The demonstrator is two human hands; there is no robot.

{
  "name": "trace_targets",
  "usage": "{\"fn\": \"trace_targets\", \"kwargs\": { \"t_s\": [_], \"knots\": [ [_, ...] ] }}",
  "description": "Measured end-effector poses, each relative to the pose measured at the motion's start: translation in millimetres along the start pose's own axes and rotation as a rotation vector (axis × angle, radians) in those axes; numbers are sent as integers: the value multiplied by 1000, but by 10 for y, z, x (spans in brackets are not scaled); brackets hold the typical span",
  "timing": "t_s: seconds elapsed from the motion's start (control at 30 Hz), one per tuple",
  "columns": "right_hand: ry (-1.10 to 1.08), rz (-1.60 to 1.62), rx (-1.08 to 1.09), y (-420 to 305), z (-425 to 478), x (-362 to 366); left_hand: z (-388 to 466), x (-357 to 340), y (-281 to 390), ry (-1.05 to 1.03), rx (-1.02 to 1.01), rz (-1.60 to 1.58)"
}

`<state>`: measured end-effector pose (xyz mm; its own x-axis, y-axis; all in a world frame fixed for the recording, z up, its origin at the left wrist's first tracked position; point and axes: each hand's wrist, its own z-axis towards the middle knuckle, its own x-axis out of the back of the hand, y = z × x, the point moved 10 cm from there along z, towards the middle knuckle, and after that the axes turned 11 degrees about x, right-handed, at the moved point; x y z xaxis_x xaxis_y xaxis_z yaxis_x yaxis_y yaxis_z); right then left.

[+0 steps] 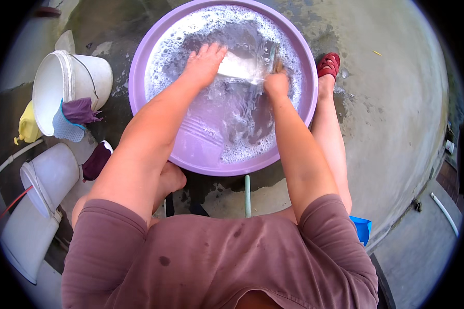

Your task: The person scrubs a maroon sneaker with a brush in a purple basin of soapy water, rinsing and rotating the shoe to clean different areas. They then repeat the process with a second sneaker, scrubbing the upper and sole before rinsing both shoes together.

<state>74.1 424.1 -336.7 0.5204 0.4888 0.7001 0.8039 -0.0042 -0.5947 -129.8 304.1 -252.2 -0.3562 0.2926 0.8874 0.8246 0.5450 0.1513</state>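
A round purple plastic basin (pixel 139 83) holds foamy water (pixel 212 23), with a ribbed washboard surface (pixel 201 129) moulded into its near left side. My left hand (pixel 207 63) grips the left end of a white item (pixel 237 67) at the water's surface; glare hides exactly what it is. At its right end my right hand (pixel 277 83) is closed around what looks like a scrubbing brush (pixel 273 56), blurred and partly under water. Ripples and splashes surround both hands.
At left lie a white bucket (pixel 92 73) with a purple cloth (pixel 77 110) and blue mesh cloth (pixel 67 125), a yellow jug (pixel 29 123), more tipped buckets (pixel 58 174) and a dark maroon shoe (pixel 96 160). A pale pipe (pixel 247 195) lies before me. My red-shod foot (pixel 328 65) flanks the basin.
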Motion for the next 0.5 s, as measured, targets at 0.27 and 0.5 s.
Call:
{"fn": "trace_targets", "kwargs": {
  "t_s": [0.27, 0.5],
  "knots": [
    [117, -303, 589, -148, 236, -578, 957, -757, -671, -331, 218, -275],
    [-72, -627, 418, 45, 186, -677, 849, -193, -201, -83, -203, 59]
  ]
}}
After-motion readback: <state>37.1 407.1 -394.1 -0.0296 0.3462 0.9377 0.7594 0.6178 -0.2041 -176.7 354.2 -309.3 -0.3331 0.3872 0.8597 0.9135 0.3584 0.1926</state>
